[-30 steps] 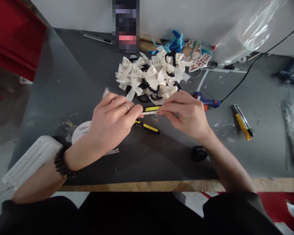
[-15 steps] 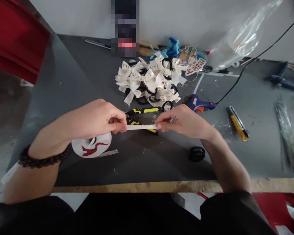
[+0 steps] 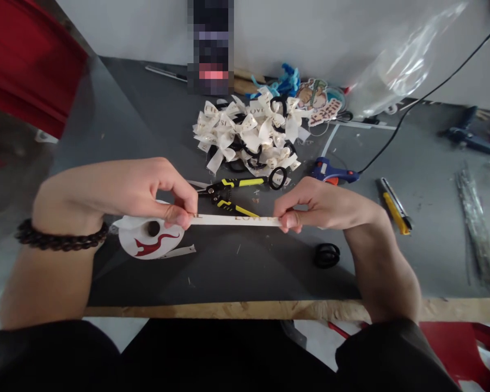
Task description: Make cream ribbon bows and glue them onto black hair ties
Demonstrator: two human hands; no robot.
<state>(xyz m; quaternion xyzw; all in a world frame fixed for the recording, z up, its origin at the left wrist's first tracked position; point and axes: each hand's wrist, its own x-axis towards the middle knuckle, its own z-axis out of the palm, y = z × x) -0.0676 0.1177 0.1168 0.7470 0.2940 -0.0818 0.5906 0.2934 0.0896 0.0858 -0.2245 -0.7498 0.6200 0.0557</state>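
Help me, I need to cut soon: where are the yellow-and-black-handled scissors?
In the head view the yellow-and-black-handled scissors lie on the grey table at centre, just beyond the stretched cream ribbon strip, in front of the pile of cream ribbon bows.

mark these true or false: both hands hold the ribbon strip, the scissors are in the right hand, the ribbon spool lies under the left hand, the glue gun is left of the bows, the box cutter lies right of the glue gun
1. Both hands hold the ribbon strip: true. The left hand and the right hand each pinch one end of the ribbon strip, stretched level between them.
2. The scissors are in the right hand: false. The scissors lie on the table, beyond the strip.
3. The ribbon spool lies under the left hand: true. The ribbon spool lies flat on the table just below that hand.
4. The glue gun is left of the bows: false. The glue gun lies to the right of the pile of bows.
5. The box cutter lies right of the glue gun: true. The box cutter lies further right.
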